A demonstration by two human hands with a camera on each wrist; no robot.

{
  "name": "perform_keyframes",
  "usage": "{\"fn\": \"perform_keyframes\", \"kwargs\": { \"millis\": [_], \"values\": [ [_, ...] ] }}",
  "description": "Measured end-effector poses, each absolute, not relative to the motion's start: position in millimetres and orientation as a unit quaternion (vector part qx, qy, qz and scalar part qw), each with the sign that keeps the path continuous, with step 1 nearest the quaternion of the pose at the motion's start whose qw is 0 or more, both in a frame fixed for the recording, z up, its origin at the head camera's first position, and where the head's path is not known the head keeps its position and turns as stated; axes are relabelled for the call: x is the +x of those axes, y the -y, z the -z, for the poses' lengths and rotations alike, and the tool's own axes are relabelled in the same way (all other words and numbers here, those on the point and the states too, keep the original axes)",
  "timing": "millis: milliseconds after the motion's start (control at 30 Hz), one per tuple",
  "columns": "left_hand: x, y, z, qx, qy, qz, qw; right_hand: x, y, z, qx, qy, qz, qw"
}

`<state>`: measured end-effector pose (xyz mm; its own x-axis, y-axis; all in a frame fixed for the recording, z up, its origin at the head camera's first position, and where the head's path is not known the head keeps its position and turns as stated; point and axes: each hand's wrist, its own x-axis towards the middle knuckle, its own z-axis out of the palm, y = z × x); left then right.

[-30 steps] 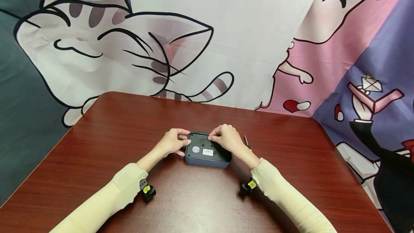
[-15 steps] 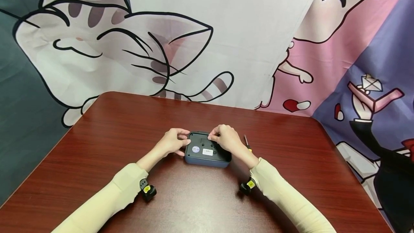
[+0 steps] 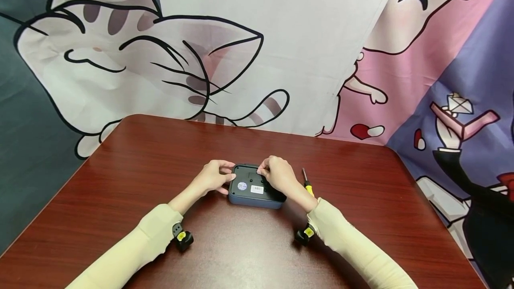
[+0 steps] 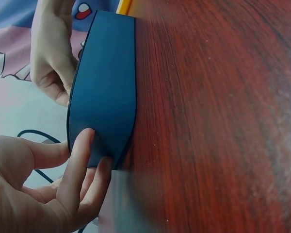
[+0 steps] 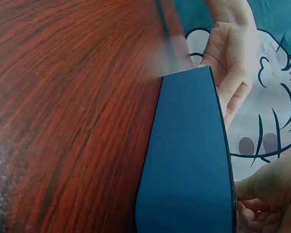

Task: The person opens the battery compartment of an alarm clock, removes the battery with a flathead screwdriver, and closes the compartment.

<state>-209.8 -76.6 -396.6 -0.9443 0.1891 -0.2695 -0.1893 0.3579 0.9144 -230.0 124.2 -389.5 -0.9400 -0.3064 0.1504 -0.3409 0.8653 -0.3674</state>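
Observation:
A dark blue box-shaped device [image 3: 257, 201] lies on the table with its black panel [image 3: 245, 177] facing up, showing screw holes, a round sticker and a white barcode label. My left hand [image 3: 210, 176] grips its left end, thumb at the panel's edge and fingers against the side; the left wrist view shows this left hand [image 4: 53, 189] close up. Over the panel's far part, my right hand [image 3: 279, 173] has curled fingers, thumb and forefinger brought together at the surface. I cannot tell whether anything is between these fingertips. The right hand covers the panel's right part.
A screwdriver [image 3: 307, 184] with a yellow and black handle lies right of the device, partly behind the right forearm. The brown wooden table [image 3: 160, 155] extends around it. A cartoon-printed cloth [image 3: 313, 48] hangs behind the far edge.
My right hand and forearm have shifted slightly left, so more of the screwdriver's yellow handle shows. My left hand keeps its grip, and the device stays practically where it was.

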Motion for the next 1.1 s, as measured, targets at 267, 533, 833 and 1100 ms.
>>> {"fn": "perform_keyframes", "kwargs": {
  "millis": [267, 533, 833, 1100],
  "values": [
    [-209.5, 76.0, 395.4, -0.001, -0.808, -0.566, 0.165, -227.4, -122.4, 390.2, 0.167, 0.966, -0.188, 0.057],
    [-210.7, 76.5, 399.5, -0.007, -0.807, -0.567, 0.166, -223.8, -121.6, 393.0, 0.159, 0.968, -0.182, 0.063],
    [-211.4, 76.5, 399.6, -0.008, -0.802, -0.575, 0.164, -221.4, -119.8, 393.4, 0.154, 0.969, -0.175, 0.079],
    [-211.2, 77.1, 401.0, -0.009, -0.802, -0.575, 0.164, -217.4, -116.5, 392.8, 0.149, 0.972, -0.164, 0.084]
  ]
}}
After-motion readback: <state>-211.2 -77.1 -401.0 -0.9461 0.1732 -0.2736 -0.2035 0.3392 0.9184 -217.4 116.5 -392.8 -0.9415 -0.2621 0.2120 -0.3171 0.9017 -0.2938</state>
